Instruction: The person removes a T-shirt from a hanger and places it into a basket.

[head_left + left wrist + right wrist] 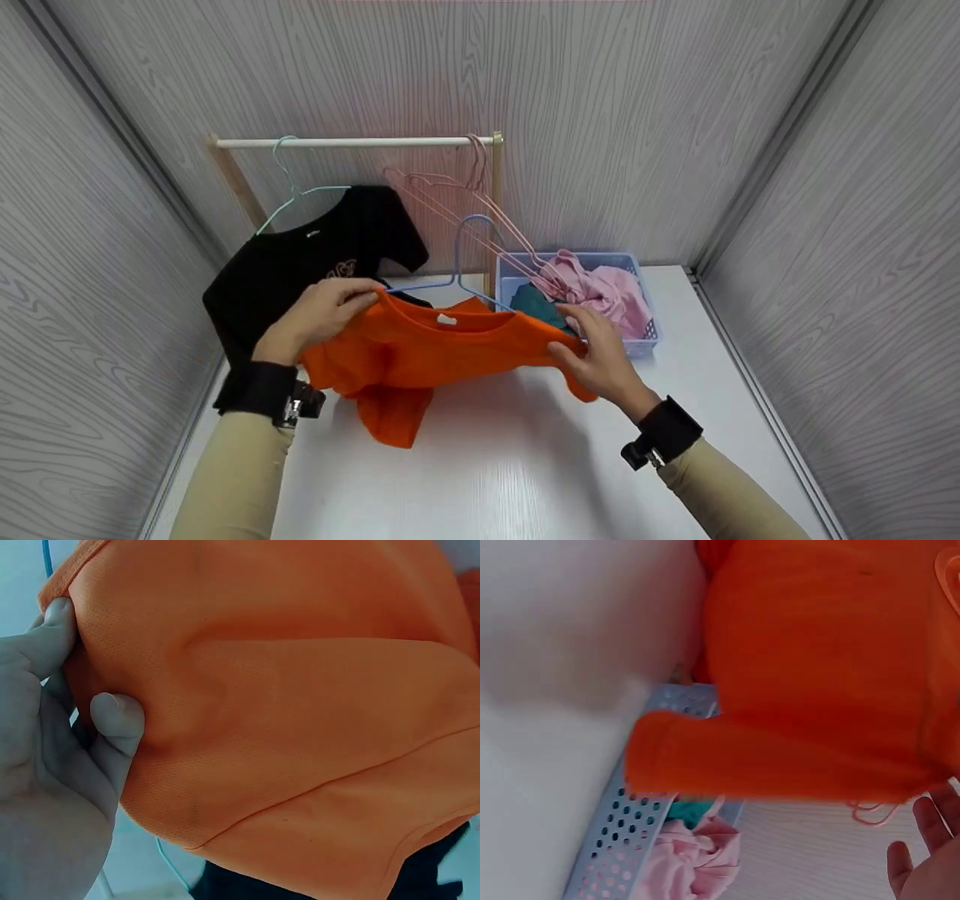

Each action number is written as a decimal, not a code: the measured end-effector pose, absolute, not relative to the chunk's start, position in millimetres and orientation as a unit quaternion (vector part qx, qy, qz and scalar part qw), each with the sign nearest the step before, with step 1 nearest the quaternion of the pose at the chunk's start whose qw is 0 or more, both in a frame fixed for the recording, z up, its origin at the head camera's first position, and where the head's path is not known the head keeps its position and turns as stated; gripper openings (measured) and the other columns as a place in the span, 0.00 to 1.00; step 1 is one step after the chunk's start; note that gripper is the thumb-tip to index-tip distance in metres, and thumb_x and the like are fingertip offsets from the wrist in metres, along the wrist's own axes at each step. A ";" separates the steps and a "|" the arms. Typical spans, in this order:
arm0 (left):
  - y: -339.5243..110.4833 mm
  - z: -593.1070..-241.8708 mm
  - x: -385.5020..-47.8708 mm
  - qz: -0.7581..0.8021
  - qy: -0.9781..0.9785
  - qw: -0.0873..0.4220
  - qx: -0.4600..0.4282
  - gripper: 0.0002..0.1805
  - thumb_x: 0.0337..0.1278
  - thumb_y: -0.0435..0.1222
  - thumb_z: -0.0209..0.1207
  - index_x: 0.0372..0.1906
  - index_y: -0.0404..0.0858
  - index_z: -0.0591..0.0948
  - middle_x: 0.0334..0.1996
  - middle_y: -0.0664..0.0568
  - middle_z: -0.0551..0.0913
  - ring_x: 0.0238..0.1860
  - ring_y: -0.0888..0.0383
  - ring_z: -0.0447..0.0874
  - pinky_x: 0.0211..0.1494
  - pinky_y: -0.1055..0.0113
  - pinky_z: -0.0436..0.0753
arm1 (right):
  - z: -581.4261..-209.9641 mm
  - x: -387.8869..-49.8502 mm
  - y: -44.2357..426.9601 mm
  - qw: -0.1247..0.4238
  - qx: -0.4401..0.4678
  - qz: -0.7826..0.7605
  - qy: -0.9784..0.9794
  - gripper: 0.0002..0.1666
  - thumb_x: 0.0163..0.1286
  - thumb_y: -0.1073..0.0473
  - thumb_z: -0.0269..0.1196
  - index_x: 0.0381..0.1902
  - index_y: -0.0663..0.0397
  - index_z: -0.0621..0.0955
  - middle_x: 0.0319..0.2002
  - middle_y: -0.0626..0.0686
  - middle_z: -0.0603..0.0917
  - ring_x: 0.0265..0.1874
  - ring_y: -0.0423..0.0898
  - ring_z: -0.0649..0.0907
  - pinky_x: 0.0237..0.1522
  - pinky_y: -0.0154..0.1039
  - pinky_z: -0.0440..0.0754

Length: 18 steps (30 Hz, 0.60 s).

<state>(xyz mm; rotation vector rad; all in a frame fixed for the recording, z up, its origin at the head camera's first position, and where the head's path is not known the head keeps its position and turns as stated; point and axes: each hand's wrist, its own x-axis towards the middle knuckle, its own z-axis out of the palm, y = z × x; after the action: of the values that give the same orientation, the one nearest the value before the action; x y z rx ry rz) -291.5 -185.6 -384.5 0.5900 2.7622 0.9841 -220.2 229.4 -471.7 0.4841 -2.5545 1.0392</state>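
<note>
An orange T-shirt (450,352) hangs on a blue hanger (459,255), its hook rising above the neckline. My left hand (322,311) pinches the shirt at its left shoulder; in the left wrist view, the thumb (56,622) presses the fabric edge. At the opposite shoulder is my right hand (600,356), with thumb and fingers spread apart around the cloth. The right wrist view has this hand (934,862) at its right edge, fingertips against or close to the fabric. The shirt's lower part droops above the white table (480,480).
Behind stands a rack with a white rail (360,142). A black T-shirt (300,277) hangs there on a mint hanger (289,196), and pink hangers (480,169) hang at its right end. A blue basket (643,346) holds pink cloth (600,296) and teal cloth (536,306).
</note>
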 end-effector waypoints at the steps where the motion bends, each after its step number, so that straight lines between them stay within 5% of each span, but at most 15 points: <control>1: -177.9 -384.0 -292.3 0.333 0.918 0.073 0.202 0.16 0.72 0.47 0.50 0.58 0.53 0.80 0.49 0.52 0.81 0.47 0.52 0.74 0.56 0.56 0.73 | -466.0 -218.9 228.1 0.178 0.173 0.365 -0.897 0.33 0.65 0.49 0.67 0.65 0.52 0.73 0.60 0.53 0.79 0.60 0.53 0.76 0.64 0.60 0.67; 10: -128.8 -398.4 -298.6 0.356 0.912 0.008 0.206 0.14 0.72 0.48 0.50 0.54 0.55 0.82 0.51 0.54 0.83 0.46 0.53 0.76 0.56 0.55 0.73 | -435.1 -217.3 230.5 0.275 0.137 0.270 -0.912 0.22 0.69 0.49 0.62 0.58 0.49 0.80 0.48 0.52 0.87 0.46 0.51 0.84 0.56 0.47 0.79; 18: -111.4 -404.5 -296.2 0.310 0.922 -0.002 0.230 0.13 0.72 0.47 0.50 0.51 0.52 0.82 0.50 0.53 0.85 0.48 0.52 0.81 0.57 0.53 0.76 | -442.7 -223.6 240.3 0.240 0.124 0.304 -0.914 0.11 0.69 0.56 0.62 0.48 0.49 0.85 0.43 0.51 0.88 0.44 0.51 0.85 0.55 0.47 0.81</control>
<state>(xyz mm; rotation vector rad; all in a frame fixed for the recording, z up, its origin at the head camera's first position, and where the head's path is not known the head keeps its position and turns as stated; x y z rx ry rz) -296.2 -111.4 -404.5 0.7247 2.9019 0.9754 -223.6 240.3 -442.7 0.3393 -2.5015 0.8309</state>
